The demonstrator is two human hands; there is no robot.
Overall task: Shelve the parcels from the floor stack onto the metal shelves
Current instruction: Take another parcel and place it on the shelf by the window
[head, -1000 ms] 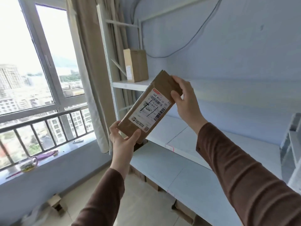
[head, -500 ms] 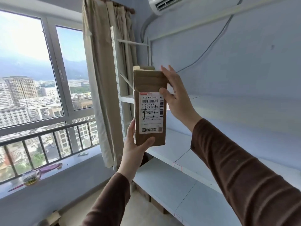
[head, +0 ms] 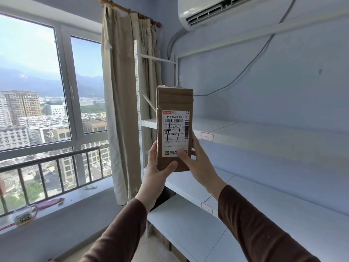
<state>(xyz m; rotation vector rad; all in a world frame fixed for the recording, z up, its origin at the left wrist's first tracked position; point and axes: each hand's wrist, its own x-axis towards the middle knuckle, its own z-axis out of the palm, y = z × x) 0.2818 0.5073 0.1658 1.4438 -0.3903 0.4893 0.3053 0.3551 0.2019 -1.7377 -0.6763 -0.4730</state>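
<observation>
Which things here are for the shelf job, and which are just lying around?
For the job: parcel, left hand, right hand, metal shelves.

Just lying about: cup on the windowsill, curtain, air conditioner.

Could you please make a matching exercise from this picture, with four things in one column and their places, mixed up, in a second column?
Things:
1. parcel
2. air conditioner
3. glass cup
4. curtain

Places:
A. on the windowsill, lower left
B. held upright between the left hand and the right hand
C. hanging between the window and the shelf post
D. high on the wall, above the shelves

Pairs: 1-B, 2-D, 3-A, 4-C
</observation>
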